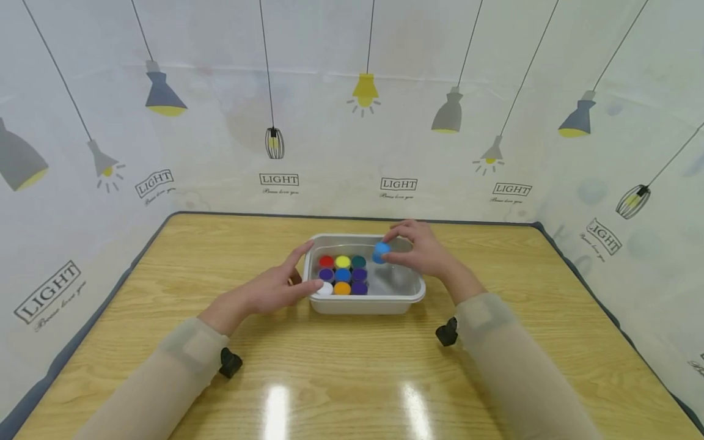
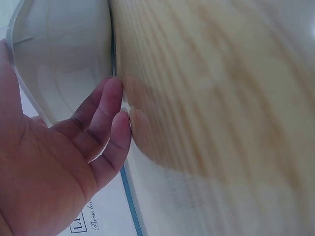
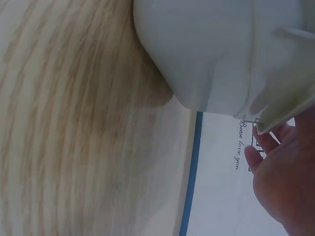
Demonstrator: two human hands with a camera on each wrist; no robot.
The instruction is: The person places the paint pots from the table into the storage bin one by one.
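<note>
A white rectangular plastic container (image 1: 365, 305) sits on the table with several small round pots in rows, their lids red, yellow, green, purple, blue, orange and white. My left hand (image 1: 277, 285) holds the container's left side, its thumb by the white lid (image 1: 327, 289). The left wrist view shows that hand's lower fingers (image 2: 112, 101) curled beside the container's outer wall, near the tabletop. My right hand (image 1: 420, 247) pinches a light blue pot (image 1: 381, 252) over the container's right part. In the right wrist view the container's wall and rim hide that pot.
The wooden table (image 1: 330, 366) has a dark edge along its back and sides. Behind it hangs a pale wall covering (image 1: 330, 122) printed with lamps. A small black device (image 1: 447, 332) is strapped at the right wrist, another (image 1: 230, 363) at the left.
</note>
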